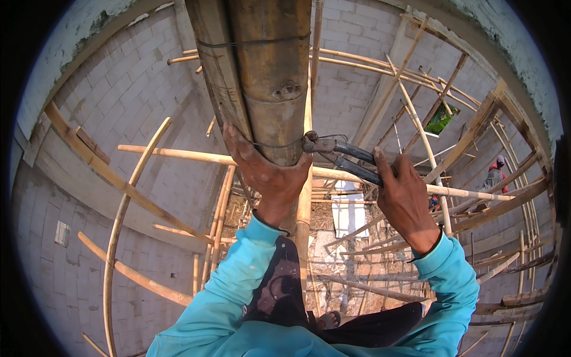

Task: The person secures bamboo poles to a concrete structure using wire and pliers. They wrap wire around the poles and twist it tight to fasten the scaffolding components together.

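A thick brown bamboo pole [275,74] stands upright before me, with a narrower long piece [215,65] lying against its left side. Thin dark wire [253,43] binds the two together higher up, and another loop [276,146] goes round them lower down. My left hand [270,185] is wrapped round the pole just under this lower loop, thumb and fingers on opposite sides. In my right hand [405,199] are pincers [360,162] with dark handles. Their jaws are at the wire on the pole's right side; whether they grip it is hard to make out.
Bamboo scaffolding surrounds me, with a horizontal pole [178,153] crossing behind my hands and a curved one [128,202] at left. Grey block walls [134,77] rise around. Far below lie a white sheet [349,211] and debris. Another person [495,175] is at far right.
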Available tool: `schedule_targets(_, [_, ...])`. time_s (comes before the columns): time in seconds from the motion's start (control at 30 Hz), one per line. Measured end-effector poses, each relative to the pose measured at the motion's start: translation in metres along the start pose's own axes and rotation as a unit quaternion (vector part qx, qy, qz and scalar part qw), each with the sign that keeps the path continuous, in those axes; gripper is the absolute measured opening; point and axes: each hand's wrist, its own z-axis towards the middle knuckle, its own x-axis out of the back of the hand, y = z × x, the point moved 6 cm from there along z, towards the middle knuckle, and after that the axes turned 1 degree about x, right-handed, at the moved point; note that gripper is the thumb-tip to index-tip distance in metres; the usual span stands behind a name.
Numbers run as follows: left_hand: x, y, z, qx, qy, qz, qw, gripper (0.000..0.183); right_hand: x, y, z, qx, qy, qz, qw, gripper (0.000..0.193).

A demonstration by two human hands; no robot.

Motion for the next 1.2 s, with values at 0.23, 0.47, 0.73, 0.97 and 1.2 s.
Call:
schedule_targets(0.23, [-0.001,0.001,0.003,-0.006,0.007,0.006,1.000,0.132,0.001,0.000,0.002,-0.007,-0.064,0.063,0.996,0.059])
schedule_targets(0.47, [0.001,-0.001,0.003,0.017,-0.015,-0.004,1.000,0.134,0.005,-0.002,0.003,0.053,0.024,-0.070,0.996,0.065])
schedule_targets(0.73, [0.000,-0.002,0.002,0.009,-0.012,-0.001,1.000,0.136,-0.003,-0.002,0.002,0.018,-0.026,-0.025,0.999,0.070])
schedule_targets(0.97, [-0.002,-0.001,0.002,0.015,-0.016,0.003,1.000,0.137,-0.001,-0.003,0.000,0.015,0.010,-0.039,0.999,0.066])
schedule_targets(1.2, [-0.001,-0.001,0.002,0.000,-0.007,0.011,1.000,0.136,-0.015,0.003,0.003,-0.011,-0.075,0.112,0.991,0.034])
